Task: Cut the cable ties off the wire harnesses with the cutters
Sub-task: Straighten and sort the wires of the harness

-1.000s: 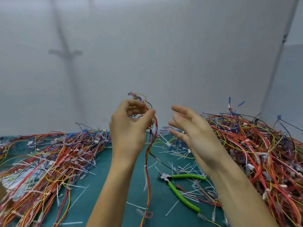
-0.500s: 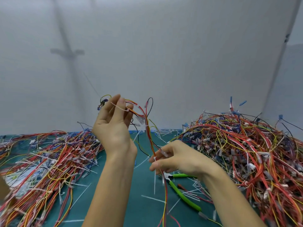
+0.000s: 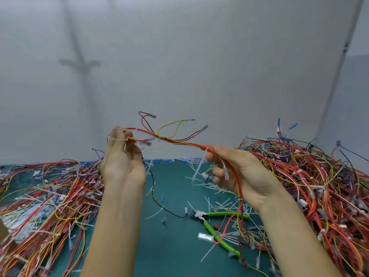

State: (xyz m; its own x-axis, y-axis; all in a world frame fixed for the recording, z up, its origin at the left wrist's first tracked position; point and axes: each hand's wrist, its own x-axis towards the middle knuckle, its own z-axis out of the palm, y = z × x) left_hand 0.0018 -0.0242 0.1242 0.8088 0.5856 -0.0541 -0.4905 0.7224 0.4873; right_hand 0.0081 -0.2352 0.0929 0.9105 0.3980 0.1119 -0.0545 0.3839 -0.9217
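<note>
One red-yellow wire harness (image 3: 179,141) held above one pair of green-handled cutters (image 3: 211,229), left hand (image 3: 121,162) pinched its end, right hand (image 3: 239,172) curled round it, two wire heaps (image 3: 50,196) (image 3: 319,186) flanked the cutters.

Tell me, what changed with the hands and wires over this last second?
The right hand took hold of the wire harness and drew it out from the left hand, which kept its grip. The cutters stayed on the table.

place: workshop bench | evidence: wire harness heaps (image 3: 319,186), green cutters (image 3: 223,213), teal mat (image 3: 175,246)
</note>
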